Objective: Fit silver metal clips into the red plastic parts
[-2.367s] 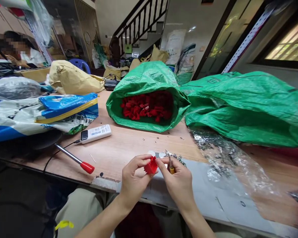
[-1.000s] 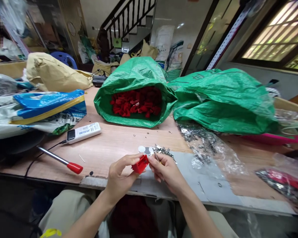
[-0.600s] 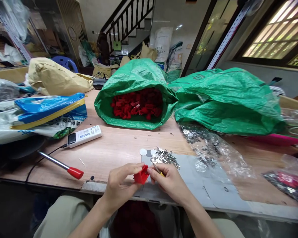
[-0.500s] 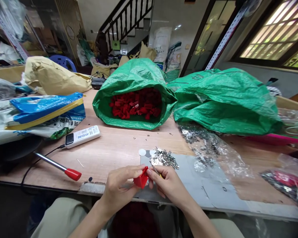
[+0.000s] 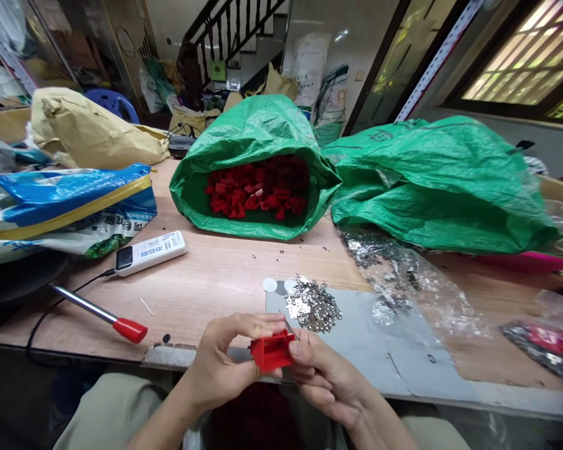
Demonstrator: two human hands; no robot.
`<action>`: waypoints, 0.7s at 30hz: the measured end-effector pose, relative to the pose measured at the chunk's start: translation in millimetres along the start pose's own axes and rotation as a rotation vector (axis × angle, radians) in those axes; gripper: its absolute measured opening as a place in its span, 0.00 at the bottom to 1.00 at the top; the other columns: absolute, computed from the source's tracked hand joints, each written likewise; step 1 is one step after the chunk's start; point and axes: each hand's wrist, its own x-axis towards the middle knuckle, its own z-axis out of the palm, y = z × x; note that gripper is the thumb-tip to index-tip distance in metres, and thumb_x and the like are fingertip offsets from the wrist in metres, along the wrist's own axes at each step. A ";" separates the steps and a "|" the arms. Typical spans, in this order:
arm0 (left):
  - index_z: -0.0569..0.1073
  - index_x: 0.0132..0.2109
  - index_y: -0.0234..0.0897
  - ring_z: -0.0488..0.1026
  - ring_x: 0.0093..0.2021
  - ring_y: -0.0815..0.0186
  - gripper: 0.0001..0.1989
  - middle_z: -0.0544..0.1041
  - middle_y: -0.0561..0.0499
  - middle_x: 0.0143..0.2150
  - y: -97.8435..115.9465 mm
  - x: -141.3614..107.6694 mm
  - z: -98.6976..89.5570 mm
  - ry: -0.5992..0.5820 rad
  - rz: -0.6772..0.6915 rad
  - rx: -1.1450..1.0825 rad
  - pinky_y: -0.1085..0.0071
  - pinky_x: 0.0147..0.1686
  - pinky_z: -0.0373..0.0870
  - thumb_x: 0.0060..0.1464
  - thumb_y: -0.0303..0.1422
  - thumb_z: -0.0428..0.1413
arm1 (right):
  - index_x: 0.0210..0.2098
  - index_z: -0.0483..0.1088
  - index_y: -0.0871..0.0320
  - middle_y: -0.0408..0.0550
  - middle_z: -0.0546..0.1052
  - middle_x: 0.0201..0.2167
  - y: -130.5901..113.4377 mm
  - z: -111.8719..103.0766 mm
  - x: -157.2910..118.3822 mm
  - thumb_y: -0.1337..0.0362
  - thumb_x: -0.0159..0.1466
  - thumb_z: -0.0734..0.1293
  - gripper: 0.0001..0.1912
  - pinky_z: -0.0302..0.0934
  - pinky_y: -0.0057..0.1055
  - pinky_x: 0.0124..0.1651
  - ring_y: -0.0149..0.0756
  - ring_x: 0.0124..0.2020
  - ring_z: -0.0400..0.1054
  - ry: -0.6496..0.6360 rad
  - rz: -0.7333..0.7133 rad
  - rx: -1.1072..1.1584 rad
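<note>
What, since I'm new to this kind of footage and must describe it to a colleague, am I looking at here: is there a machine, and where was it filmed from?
There is no machine here: one person works with two bare hands. Every picture comes from a single camera worn on the head, looking forward and down. The left hand holds a small red part; the right hand touches its other side and holds a thin metal tool. On the table, just beyond, lies a pile of metal pieces, partly on a grey sheet. Farther back, an open green sack holds red pieces. Toward the left is a white device with a cable.
</note>
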 end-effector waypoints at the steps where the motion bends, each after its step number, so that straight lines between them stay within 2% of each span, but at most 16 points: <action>1: 0.75 0.48 0.44 0.80 0.50 0.53 0.20 0.83 0.48 0.46 -1.7 -0.7 0.2 0.023 -0.039 -0.009 0.56 0.50 0.82 0.49 0.22 0.67 | 0.31 0.68 0.60 0.30 0.59 0.15 -1.8 0.0 -0.7 0.45 0.51 0.78 0.26 0.36 0.17 0.11 0.14 0.12 0.34 0.048 -0.032 -0.088; 3: 0.76 0.47 0.43 0.81 0.49 0.55 0.17 0.82 0.47 0.47 -5.1 -2.0 1.3 0.080 -0.146 -0.005 0.65 0.41 0.85 0.51 0.23 0.66 | 0.32 0.70 0.59 0.35 0.64 0.17 -8.6 -2.1 -3.3 0.42 0.56 0.74 0.25 0.43 0.21 0.12 0.19 0.11 0.43 0.245 -0.188 -0.380; 5: 0.77 0.47 0.42 0.81 0.49 0.57 0.14 0.82 0.47 0.48 -7.3 -2.7 2.5 0.106 -0.245 0.023 0.69 0.36 0.85 0.54 0.25 0.64 | 0.30 0.70 0.57 0.42 0.69 0.20 -17.5 -6.9 -5.4 0.44 0.62 0.69 0.21 0.52 0.27 0.18 0.28 0.16 0.57 0.530 -0.454 -0.759; 7: 0.76 0.47 0.41 0.81 0.47 0.58 0.13 0.81 0.46 0.47 -7.4 -2.7 3.4 0.025 -0.287 0.079 0.68 0.40 0.84 0.54 0.26 0.63 | 0.28 0.71 0.56 0.47 0.72 0.25 -24.8 -13.0 -4.2 0.50 0.66 0.66 0.17 0.60 0.31 0.28 0.37 0.26 0.66 0.724 -0.699 -1.103; 8: 0.76 0.48 0.40 0.81 0.46 0.59 0.13 0.82 0.46 0.46 -6.7 -2.6 3.6 -0.046 -0.281 0.123 0.68 0.41 0.83 0.54 0.26 0.62 | 0.28 0.71 0.55 0.49 0.74 0.28 -26.7 -15.9 -1.9 0.53 0.67 0.64 0.15 0.61 0.33 0.33 0.39 0.30 0.68 0.757 -0.764 -1.239; 9: 0.76 0.47 0.40 0.81 0.43 0.61 0.13 0.82 0.47 0.45 -5.5 -2.4 3.9 -0.124 -0.261 0.178 0.67 0.42 0.83 0.54 0.25 0.62 | 0.30 0.72 0.55 0.50 0.75 0.31 -27.2 -18.6 1.5 0.57 0.68 0.63 0.13 0.61 0.34 0.35 0.41 0.33 0.70 0.756 -0.783 -1.355; 11: 0.76 0.45 0.39 0.80 0.40 0.62 0.13 0.82 0.48 0.42 -2.9 -2.2 4.6 -0.250 -0.204 0.304 0.68 0.42 0.80 0.52 0.23 0.60 | 0.33 0.72 0.55 0.49 0.75 0.34 -24.6 -22.5 10.7 0.61 0.68 0.61 0.11 0.60 0.34 0.35 0.41 0.33 0.71 0.740 -0.740 -1.533; 13: 0.75 0.43 0.39 0.79 0.38 0.63 0.13 0.81 0.49 0.39 -1.2 -2.4 5.2 -0.295 -0.163 0.405 0.68 0.41 0.78 0.50 0.21 0.59 | 0.33 0.72 0.55 0.48 0.75 0.35 -19.9 -24.2 20.2 0.64 0.68 0.61 0.10 0.57 0.33 0.31 0.40 0.31 0.71 0.775 -0.665 -1.674; 17: 0.74 0.45 0.39 0.79 0.39 0.63 0.16 0.81 0.49 0.41 -3.4 -3.7 4.3 -0.241 -0.173 0.443 0.69 0.42 0.76 0.49 0.22 0.59 | 0.31 0.72 0.55 0.47 0.76 0.34 -15.9 -23.5 30.8 0.66 0.67 0.62 0.10 0.54 0.33 0.29 0.39 0.30 0.71 0.866 -0.589 -1.807; 21: 0.75 0.45 0.40 0.79 0.37 0.63 0.14 0.82 0.50 0.40 -7.9 -5.2 1.9 -0.170 -0.234 0.433 0.69 0.41 0.76 0.50 0.25 0.61 | 0.30 0.72 0.55 0.46 0.76 0.34 -20.2 -22.4 30.5 0.67 0.66 0.64 0.09 0.54 0.33 0.30 0.39 0.32 0.72 0.871 -0.564 -1.800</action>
